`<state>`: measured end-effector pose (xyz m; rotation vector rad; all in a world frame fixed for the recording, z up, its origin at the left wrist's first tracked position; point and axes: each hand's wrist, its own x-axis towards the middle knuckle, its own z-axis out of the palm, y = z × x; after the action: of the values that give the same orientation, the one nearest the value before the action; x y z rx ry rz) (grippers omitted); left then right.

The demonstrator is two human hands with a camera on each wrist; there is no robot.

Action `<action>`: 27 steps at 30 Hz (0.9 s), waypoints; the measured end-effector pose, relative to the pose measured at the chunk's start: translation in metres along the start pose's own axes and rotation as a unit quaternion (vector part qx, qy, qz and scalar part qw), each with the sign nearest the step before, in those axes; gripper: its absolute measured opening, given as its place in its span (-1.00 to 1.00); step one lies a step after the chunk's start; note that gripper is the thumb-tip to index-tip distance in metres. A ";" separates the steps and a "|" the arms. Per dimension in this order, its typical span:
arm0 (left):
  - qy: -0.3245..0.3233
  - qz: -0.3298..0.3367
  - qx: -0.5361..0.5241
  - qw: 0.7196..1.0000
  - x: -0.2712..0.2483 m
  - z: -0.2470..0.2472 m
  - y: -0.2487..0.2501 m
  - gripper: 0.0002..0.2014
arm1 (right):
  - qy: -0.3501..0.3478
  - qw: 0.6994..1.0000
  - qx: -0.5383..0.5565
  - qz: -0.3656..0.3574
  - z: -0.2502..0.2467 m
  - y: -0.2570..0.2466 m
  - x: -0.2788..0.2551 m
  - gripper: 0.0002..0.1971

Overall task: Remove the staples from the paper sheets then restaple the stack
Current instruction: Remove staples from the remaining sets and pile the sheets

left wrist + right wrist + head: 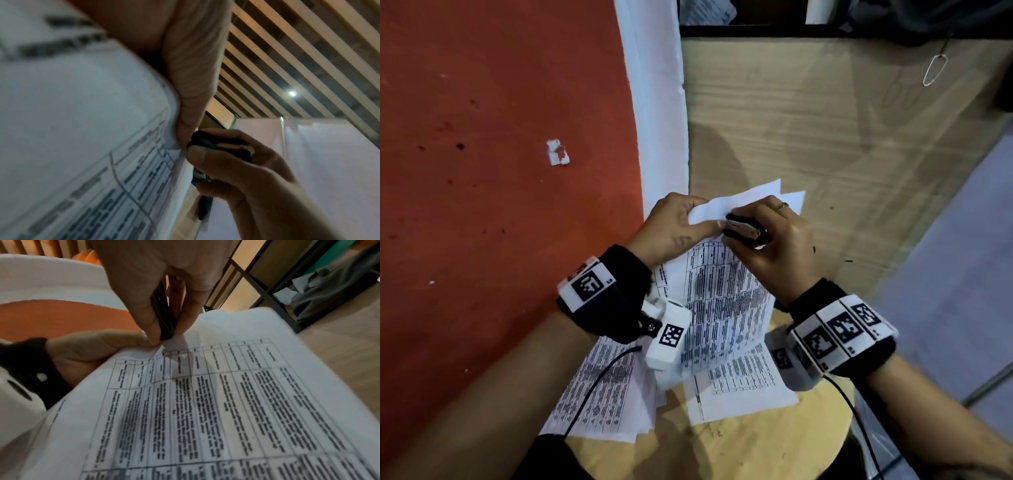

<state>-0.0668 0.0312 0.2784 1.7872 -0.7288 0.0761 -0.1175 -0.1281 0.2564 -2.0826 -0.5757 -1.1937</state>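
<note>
We see the left hand (677, 224) pinching the top corner of a printed paper stack (726, 294), thumb on the front and fingers behind, lifting it off the round wooden surface (750, 445). The right hand (777, 240) grips a small black staple remover (744, 230) between thumb and fingers, its tip pressed to that same corner, touching the left thumb (whether a staple is caught there we cannot tell). More printed sheets (599, 394) lie fanned on the surface below the wrists.
</note>
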 end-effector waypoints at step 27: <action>0.073 0.028 0.178 0.981 0.004 -0.024 -0.012 -0.36 | -0.136 0.925 -0.027 0.355 -0.017 0.059 -0.044 -0.63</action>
<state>-0.0502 0.0520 0.2786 2.0733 -0.6902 0.3930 -0.1106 -0.1826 0.2047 -2.2238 0.1170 -0.5088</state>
